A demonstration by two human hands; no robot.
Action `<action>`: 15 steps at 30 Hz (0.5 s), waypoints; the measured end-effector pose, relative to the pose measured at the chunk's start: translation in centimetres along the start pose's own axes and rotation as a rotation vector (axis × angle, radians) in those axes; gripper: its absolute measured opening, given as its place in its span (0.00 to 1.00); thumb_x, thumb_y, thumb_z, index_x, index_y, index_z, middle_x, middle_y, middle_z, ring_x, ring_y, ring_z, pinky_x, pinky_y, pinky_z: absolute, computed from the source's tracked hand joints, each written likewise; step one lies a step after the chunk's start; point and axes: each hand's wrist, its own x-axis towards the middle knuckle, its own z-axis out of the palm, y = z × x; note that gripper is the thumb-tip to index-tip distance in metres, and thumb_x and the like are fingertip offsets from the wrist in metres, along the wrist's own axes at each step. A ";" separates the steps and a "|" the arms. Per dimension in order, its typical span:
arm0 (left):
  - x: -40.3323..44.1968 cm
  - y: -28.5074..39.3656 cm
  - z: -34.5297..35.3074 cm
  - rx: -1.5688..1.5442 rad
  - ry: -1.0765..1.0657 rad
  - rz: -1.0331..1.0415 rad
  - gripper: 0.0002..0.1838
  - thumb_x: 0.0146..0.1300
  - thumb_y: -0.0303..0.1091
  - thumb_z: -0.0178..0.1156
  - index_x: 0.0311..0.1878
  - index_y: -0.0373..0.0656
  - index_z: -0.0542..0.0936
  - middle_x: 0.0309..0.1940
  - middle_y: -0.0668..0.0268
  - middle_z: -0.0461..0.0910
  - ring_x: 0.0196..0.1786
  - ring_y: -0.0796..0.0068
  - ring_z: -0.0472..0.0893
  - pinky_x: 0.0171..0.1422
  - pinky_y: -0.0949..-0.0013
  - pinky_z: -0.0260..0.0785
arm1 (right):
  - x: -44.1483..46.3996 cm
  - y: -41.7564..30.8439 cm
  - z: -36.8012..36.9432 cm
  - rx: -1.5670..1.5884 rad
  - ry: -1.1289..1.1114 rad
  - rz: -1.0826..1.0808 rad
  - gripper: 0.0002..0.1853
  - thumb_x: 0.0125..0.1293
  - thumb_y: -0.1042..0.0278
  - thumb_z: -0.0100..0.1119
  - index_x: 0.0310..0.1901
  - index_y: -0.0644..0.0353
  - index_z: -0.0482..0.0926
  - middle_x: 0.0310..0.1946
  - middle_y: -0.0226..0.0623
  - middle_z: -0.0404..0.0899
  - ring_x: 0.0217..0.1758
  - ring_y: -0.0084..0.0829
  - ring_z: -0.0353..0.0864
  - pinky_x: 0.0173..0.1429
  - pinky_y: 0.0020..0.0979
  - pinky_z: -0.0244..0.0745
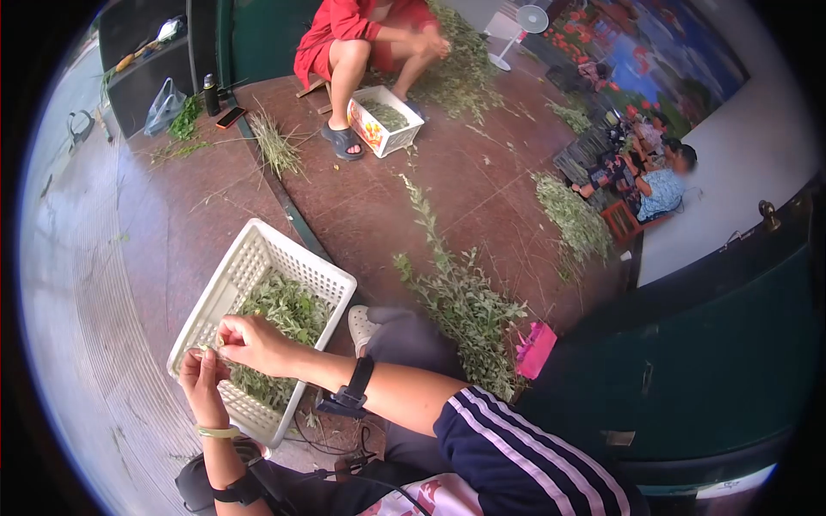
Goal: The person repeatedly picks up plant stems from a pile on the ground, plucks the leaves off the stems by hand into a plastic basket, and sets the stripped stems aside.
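Observation:
Over the left side of a white plastic basket, my two hands meet with their fingertips close together. My left hand, with a pale bangle at the wrist, is closed in a pinch. My right hand reaches in from the right, thumb and fingers pinched too. Something small and pale shows at the fingertips, too small to name. Inside the basket lies a heap of picked green leaves, partly hidden by my right hand and forearm.
Leafy cut stems lie right of my leg, beside a pink box. Ahead, a person in red sits behind a smaller white crate. Other people sit at right near more stems. A phone lies on the floor.

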 end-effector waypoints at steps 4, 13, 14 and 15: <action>0.1 0.3 -0.2 0.007 -0.040 0.056 0.09 0.62 0.32 0.58 0.29 0.43 0.69 0.19 0.74 0.68 0.21 0.86 0.64 0.26 0.81 0.57 | -0.1 -0.1 0.4 0.071 -0.037 0.022 0.07 0.54 0.75 0.60 0.31 0.68 0.74 0.23 0.37 0.79 0.27 0.21 0.77 0.32 0.26 0.72; 0.3 -0.2 -0.9 0.083 -0.066 0.125 0.08 0.62 0.32 0.57 0.30 0.42 0.71 0.19 0.73 0.68 0.21 0.86 0.64 0.26 0.81 0.55 | 0.6 0.9 1.1 0.083 0.033 0.086 0.04 0.57 0.77 0.57 0.28 0.66 0.73 0.16 0.30 0.73 0.19 0.16 0.70 0.22 0.24 0.65; 0.3 -0.2 -0.8 0.086 -0.067 0.128 0.08 0.63 0.32 0.57 0.30 0.41 0.71 0.19 0.73 0.68 0.22 0.86 0.64 0.26 0.81 0.55 | 0.6 0.8 1.1 0.078 0.021 0.079 0.04 0.57 0.77 0.57 0.28 0.67 0.73 0.17 0.31 0.74 0.19 0.17 0.70 0.22 0.24 0.65; 0.3 -0.2 -0.9 0.100 -0.057 0.130 0.08 0.63 0.33 0.57 0.30 0.41 0.72 0.19 0.73 0.69 0.22 0.86 0.64 0.26 0.81 0.56 | 0.5 0.6 1.0 0.074 0.008 0.072 0.04 0.58 0.77 0.56 0.29 0.67 0.73 0.17 0.31 0.74 0.19 0.17 0.71 0.22 0.24 0.66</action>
